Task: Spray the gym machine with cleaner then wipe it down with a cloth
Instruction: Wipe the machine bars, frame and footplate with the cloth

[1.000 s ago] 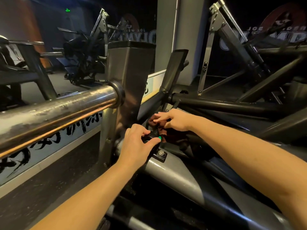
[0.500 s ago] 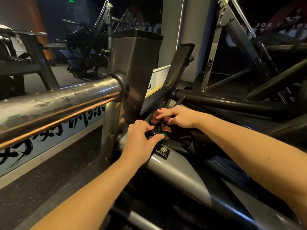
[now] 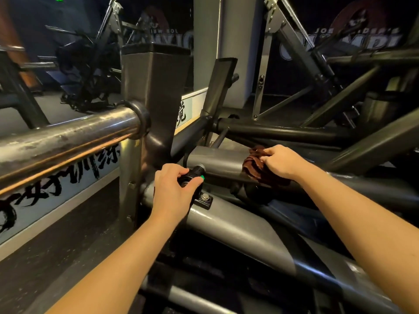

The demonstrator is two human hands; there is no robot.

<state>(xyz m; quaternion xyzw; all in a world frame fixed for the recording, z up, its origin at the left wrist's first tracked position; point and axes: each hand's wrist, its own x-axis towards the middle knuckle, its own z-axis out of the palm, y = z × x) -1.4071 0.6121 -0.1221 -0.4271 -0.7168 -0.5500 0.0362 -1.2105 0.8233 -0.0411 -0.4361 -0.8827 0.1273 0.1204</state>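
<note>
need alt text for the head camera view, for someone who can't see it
A person's right hand holds a crumpled dark brown cloth against a grey steel gym machine frame, while the left hand grips a black threaded knob beside it.

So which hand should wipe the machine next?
Probably the right hand: it holds the brown cloth against the grey frame. The left hand grips a black knob and has no cloth.

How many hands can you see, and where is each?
2. The left hand grips a black knob on the frame; the right hand holds a cloth against the frame, further right.
</note>
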